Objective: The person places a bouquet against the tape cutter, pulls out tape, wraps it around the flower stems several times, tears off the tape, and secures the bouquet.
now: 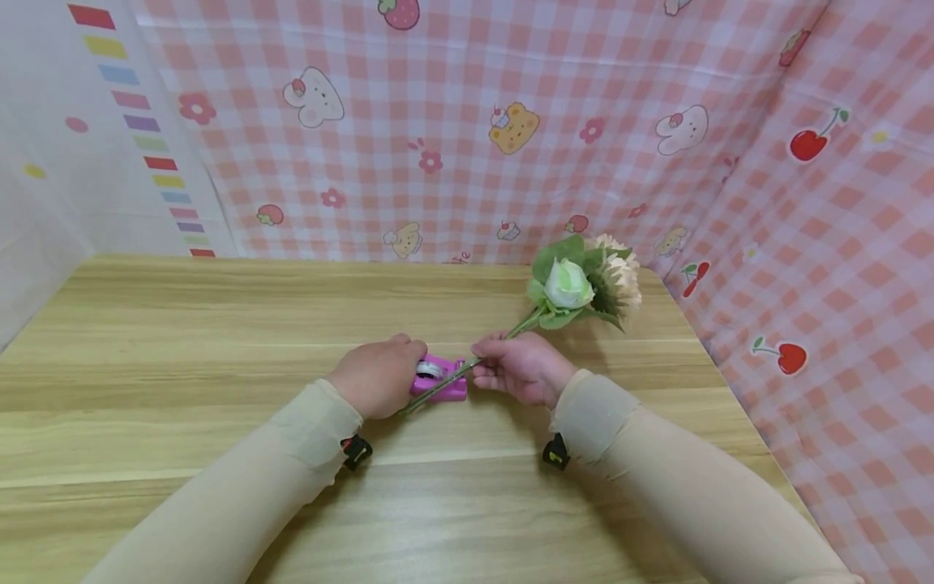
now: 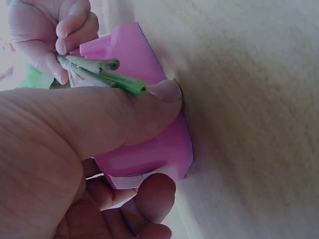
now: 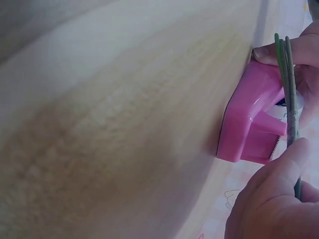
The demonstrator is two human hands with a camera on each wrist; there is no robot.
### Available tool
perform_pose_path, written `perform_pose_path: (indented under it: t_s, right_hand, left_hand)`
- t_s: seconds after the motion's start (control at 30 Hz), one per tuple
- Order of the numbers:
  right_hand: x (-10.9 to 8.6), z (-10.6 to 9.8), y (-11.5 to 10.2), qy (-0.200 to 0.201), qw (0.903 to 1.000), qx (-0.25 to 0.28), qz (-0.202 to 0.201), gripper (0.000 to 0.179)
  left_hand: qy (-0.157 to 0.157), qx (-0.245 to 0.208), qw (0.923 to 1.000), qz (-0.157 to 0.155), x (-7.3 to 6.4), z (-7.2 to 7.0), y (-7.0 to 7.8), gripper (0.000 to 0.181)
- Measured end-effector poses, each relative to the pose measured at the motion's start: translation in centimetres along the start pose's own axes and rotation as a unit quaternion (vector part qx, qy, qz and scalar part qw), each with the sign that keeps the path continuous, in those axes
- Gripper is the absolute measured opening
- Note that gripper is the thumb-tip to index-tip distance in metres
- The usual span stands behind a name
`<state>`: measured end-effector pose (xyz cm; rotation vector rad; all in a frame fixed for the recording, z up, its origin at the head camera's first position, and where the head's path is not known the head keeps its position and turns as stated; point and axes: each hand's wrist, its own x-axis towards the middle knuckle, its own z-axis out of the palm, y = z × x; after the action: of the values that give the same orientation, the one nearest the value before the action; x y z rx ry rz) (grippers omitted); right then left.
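My left hand [image 1: 379, 375] grips the end of a pink tape dispenser [image 1: 454, 392] on the table, thumb along its near side in the left wrist view. A white tape roll [image 1: 429, 370] sits inside the dispenser. With thumb and fingers, my right hand [image 1: 527, 369] pinches the stems [image 3: 290, 84] of a small bunch of flowers. The stems slant across the dispenser, their cut ends by my left thumb. Something clear and shiny, like tape, lies on them just above my right fingers in the right wrist view. A pale green-white rose [image 1: 569, 284] and a cream flower [image 1: 620, 280] point back right.
Light wood table [image 1: 182, 365] spreads under both arms. Pink checked cloth [image 1: 452, 97] with cartoon prints hangs behind the table and along its right side. Dark straps with small buckles [image 1: 556, 452] show under both wrists.
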<state>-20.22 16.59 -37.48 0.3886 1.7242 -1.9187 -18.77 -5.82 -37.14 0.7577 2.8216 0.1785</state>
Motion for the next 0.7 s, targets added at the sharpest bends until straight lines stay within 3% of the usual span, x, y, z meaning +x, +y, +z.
perform_pose_path:
  t_s: [0.5,0.7]
  right_hand:
    - [-0.57,0.28,-0.29,0.002,0.9995,0.031,-0.003,0.010]
    - [-0.70,0.28,-0.11,0.008,0.9997,0.018,-0.014,0.011]
  left_hand:
    - [-0.001,-0.002,1.0000,-0.003,0.01,-0.04,0.14,0.040]
    - [0.002,-0.003,1.0000,-0.002,0.00,0.02,0.06,0.038]
